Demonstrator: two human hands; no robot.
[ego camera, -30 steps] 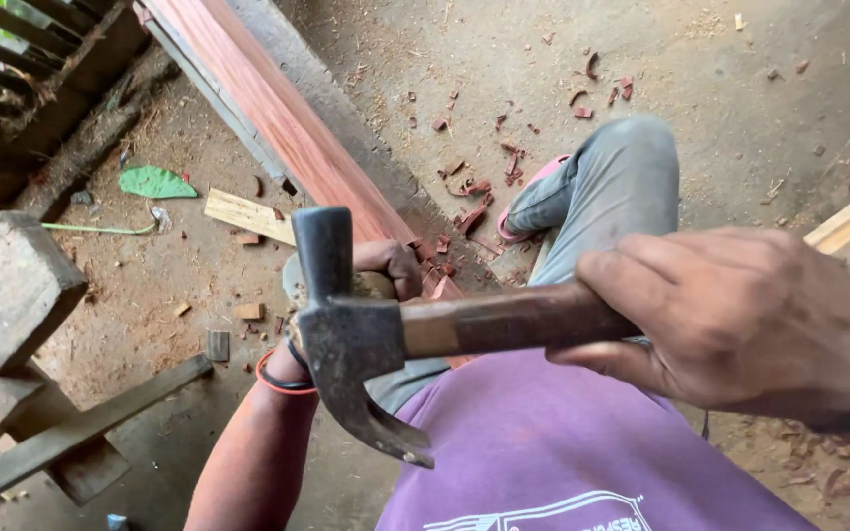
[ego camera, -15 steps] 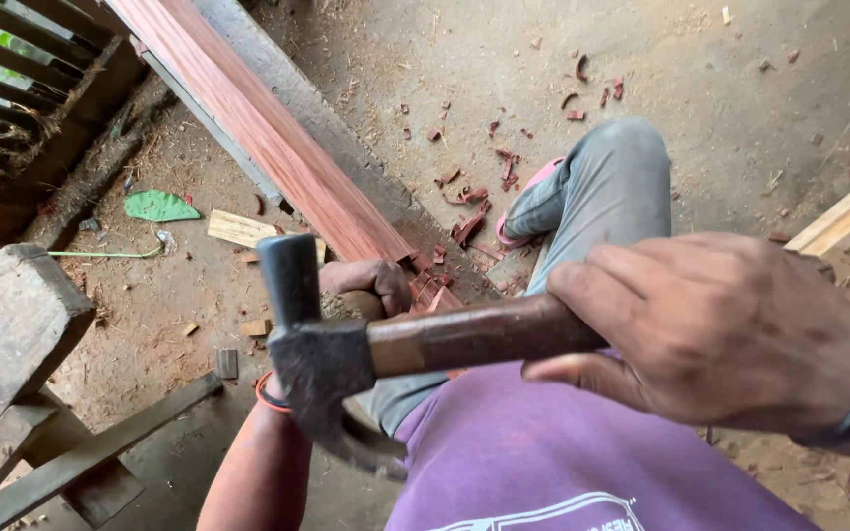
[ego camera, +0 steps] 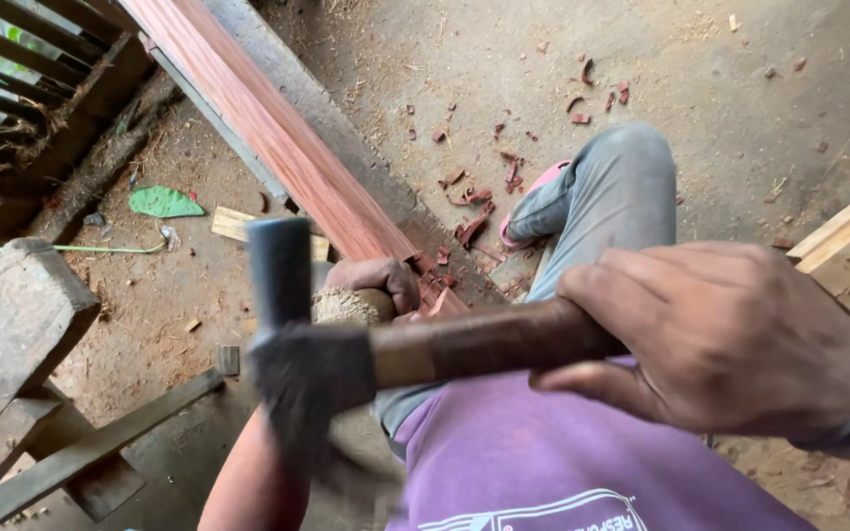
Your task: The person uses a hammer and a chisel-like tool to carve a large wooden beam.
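My right hand point(ego camera: 730, 344) grips the brown wooden handle of a claw hammer point(ego camera: 307, 364), whose dark steel head hangs blurred in front of me, above my left forearm. My left hand point(ego camera: 376, 280) is wrapped around a chisel's frayed wooden handle point(ego camera: 346, 307), held against the near end of a long reddish plank point(ego camera: 268, 138). The chisel's blade is hidden. The hammer head sits just left of and above the chisel handle. My bent knee in grey trousers point(ego camera: 612, 187) rises beside the plank, over a pink sandal point(ego camera: 528, 211).
Red wood chips point(ego camera: 474, 197) lie scattered on the dirt floor by the plank. A grey wooden block point(ego camera: 12, 305) and a batten point(ego camera: 81, 452) lie at the left, pale boards point(ego camera: 848, 246) at the right. A green leaf point(ego camera: 164, 202) and slatted fence point(ego camera: 12, 59) are at upper left.
The hammer head has dropped and moved toward the chisel handle, now blurred with motion. My left hand has stayed on the chisel at the plank.
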